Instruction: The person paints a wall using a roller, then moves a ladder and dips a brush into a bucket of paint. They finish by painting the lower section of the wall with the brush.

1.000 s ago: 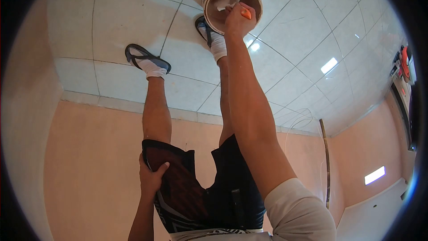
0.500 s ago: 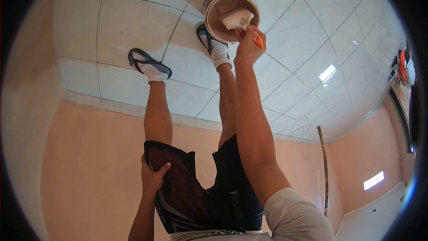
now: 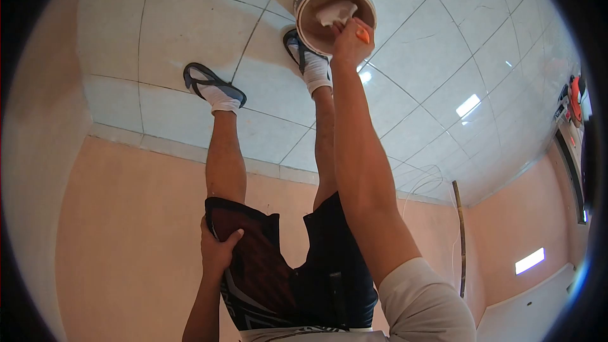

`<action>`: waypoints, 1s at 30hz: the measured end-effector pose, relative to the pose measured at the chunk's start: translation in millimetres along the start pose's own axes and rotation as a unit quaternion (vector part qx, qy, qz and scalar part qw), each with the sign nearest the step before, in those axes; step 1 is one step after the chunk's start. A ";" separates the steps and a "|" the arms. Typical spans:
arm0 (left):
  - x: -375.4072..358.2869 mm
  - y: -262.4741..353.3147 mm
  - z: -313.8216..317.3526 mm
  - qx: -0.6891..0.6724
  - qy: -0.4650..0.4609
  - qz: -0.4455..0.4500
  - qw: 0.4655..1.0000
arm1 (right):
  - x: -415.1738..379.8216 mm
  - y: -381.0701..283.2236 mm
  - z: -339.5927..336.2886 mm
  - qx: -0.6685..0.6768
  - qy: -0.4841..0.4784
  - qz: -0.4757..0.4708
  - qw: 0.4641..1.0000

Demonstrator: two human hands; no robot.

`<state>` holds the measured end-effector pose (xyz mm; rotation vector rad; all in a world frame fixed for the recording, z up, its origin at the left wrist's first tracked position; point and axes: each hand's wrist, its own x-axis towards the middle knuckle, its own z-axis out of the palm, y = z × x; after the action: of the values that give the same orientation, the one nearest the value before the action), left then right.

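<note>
My right hand (image 3: 351, 44) is closed round the handle of a paintbrush (image 3: 338, 12), whose orange end shows beside the thumb side of the fist. The brush's wide, pale head is down inside a round bucket (image 3: 313, 33). A whitish coating marks the bucket's rim and inner wall; what lies at the bottom is hard to make out. My left hand (image 3: 217, 254) rests on the leg of my dark shorts (image 3: 259, 253), thumb spread apart and the other fingers partly hidden behind the thigh.
The bucket stands on white floor tiles (image 3: 183, 25) close to my sandalled foot (image 3: 307, 57). My other foot (image 3: 215, 88) is further left. Along the peach wall (image 3: 139, 215) are a loop of thin wire (image 3: 425, 180) and a thin dark pole (image 3: 460, 240).
The paintbrush has gone deeper into the bucket, and my right hand has moved up over the rim with it. The view has shifted slightly; my left hand stays on the thigh.
</note>
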<state>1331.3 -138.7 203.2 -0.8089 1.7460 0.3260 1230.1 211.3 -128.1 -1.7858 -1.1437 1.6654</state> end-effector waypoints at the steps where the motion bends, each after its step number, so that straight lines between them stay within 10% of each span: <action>1: -0.2 -0.7 0.8 -0.001 0.003 0.003 1.000 | -6.8 -7.4 -10.3 -0.005 -0.005 -0.007 1.000; 23: -17.1 -16.6 -22.0 -0.102 0.003 0.069 0.992 | -79.8 -137.7 -184.6 0.294 -0.048 0.250 0.921; 30: -20.7 -12.2 -28.9 -0.044 0.037 0.091 0.994 | -64.0 -152.4 -156.4 0.380 0.100 0.227 0.891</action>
<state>1320.9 -157.3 234.2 -0.7335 1.8900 0.5034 1343.8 278.7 57.1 -1.6762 0.0748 1.7626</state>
